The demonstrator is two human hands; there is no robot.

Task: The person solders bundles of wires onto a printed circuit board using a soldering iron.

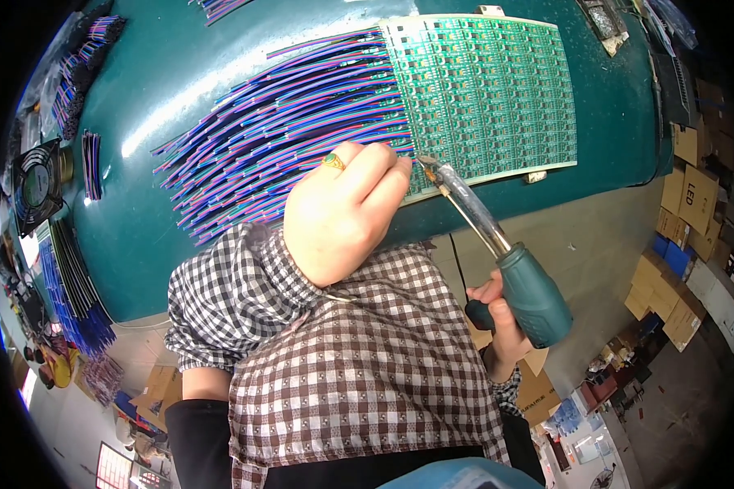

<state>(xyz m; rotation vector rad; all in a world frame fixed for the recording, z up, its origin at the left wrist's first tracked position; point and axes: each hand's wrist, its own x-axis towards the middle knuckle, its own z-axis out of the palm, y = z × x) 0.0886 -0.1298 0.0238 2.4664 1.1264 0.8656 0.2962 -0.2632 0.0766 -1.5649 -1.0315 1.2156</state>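
Observation:
My left hand (342,208), with a ring on one finger, rests on the coloured wires (285,134) at the near edge of a green circuit board panel (485,90), fingertips pinching something small I cannot make out. My right hand (497,314) grips the teal handle of a soldering iron (497,253). The iron's tip touches the board's lower left corner, right beside my left fingertips. Several rows of blue, purple, red and green wires fan out leftward from the board across the teal table (163,73).
A small black fan (34,183) stands at the table's left edge. Bundles of spare wires (77,306) lie along the left side and at the far left. Cardboard boxes (689,196) are stacked on the floor at the right.

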